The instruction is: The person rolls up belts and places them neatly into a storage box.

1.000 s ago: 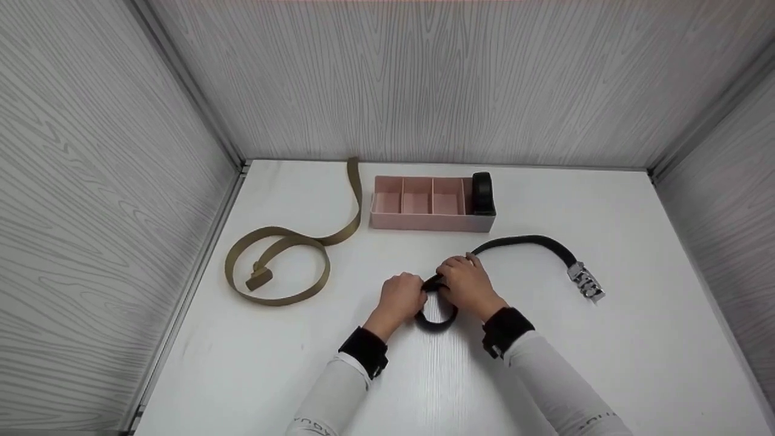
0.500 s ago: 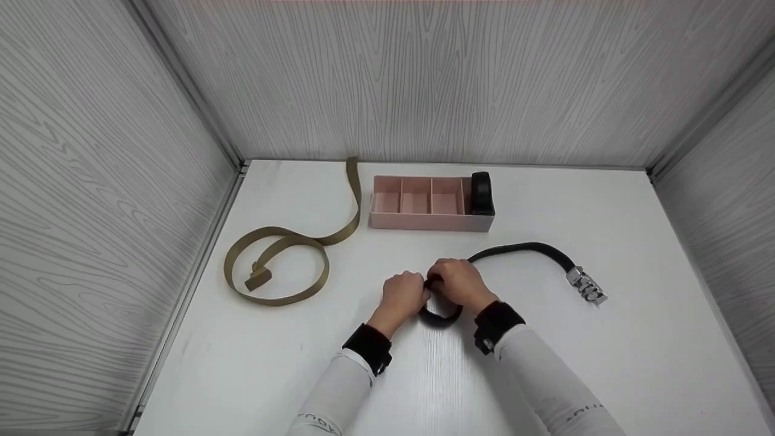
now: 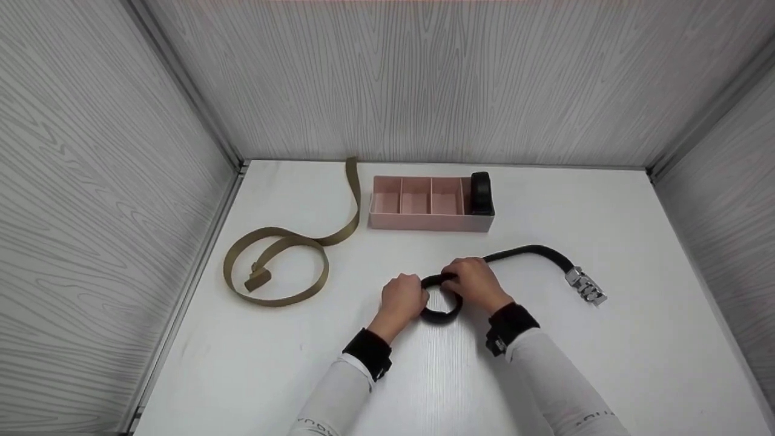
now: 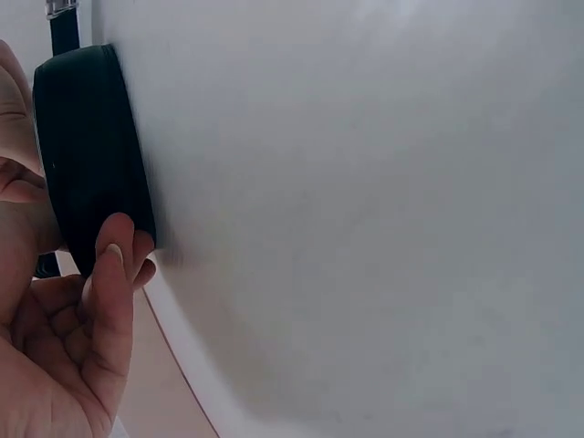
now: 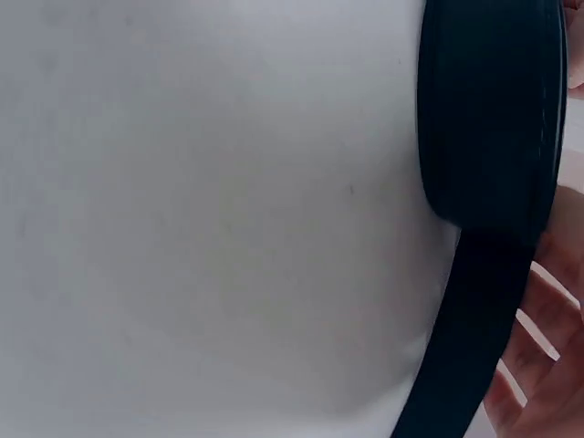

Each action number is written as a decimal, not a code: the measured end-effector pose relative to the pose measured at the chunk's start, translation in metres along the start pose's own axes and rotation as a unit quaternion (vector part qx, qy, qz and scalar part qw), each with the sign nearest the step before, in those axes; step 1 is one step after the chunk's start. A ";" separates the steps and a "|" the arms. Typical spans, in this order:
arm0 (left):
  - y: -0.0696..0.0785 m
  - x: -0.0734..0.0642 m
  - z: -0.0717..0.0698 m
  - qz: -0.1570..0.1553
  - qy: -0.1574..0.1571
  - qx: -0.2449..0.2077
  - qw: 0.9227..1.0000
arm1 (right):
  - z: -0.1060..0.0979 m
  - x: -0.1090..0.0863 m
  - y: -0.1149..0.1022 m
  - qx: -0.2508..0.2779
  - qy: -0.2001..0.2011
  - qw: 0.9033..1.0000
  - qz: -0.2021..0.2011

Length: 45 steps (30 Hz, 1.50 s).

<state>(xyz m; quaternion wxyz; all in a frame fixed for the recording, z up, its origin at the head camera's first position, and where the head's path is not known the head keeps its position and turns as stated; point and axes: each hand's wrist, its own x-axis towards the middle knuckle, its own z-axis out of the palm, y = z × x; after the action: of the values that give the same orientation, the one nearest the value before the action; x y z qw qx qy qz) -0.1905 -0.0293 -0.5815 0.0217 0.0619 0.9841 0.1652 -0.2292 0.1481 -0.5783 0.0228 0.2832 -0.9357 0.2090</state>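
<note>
A black belt stands on edge, wound into a small coil (image 3: 440,317) on the white table in the head view. From the coil, its free length runs right to a silver buckle (image 3: 586,286). My left hand (image 3: 402,298) pinches the coil's left side between thumb and fingers; the left wrist view shows those fingertips (image 4: 114,242) on the band. At the coil's upper right, my right hand (image 3: 475,283) grips the belt where the free length leaves it. In the right wrist view, fingers (image 5: 538,338) lie behind the strap (image 5: 461,338), partly hidden by it.
Behind the hands stands a pink divided tray (image 3: 424,223); a rolled black item (image 3: 481,194) sits upright in its rightmost compartment. A tan webbing belt (image 3: 275,301) lies loosely looped at the left. Grey wood-grain walls (image 3: 399,79) enclose the back and sides.
My right hand shifted left, then back right along the belt. The free length sank slightly toward me and the buckle moved a little. My left hand stayed almost in place.
</note>
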 end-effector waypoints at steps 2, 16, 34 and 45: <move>0.000 -0.001 0.000 -0.006 -0.001 0.002 1.000 | 0.003 -0.001 -0.003 -0.011 0.000 1.000 0.002; -0.005 -0.003 -0.002 0.073 0.052 0.009 0.996 | 0.013 -0.003 -0.017 -0.019 0.024 0.998 -0.059; -0.006 0.000 0.001 0.061 0.022 -0.020 0.998 | -0.001 -0.023 -0.031 0.046 -0.026 0.978 0.202; -0.007 0.009 0.000 0.096 0.010 -0.010 0.995 | 0.008 -0.013 -0.041 -0.088 0.040 0.989 0.111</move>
<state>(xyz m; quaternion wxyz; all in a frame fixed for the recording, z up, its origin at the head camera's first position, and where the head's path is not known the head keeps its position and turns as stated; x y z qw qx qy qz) -0.1998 -0.0351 -0.5843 -0.0035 0.1541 0.9722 0.1765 -0.1960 0.1211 -0.5719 0.0613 0.1658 -0.9746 0.1377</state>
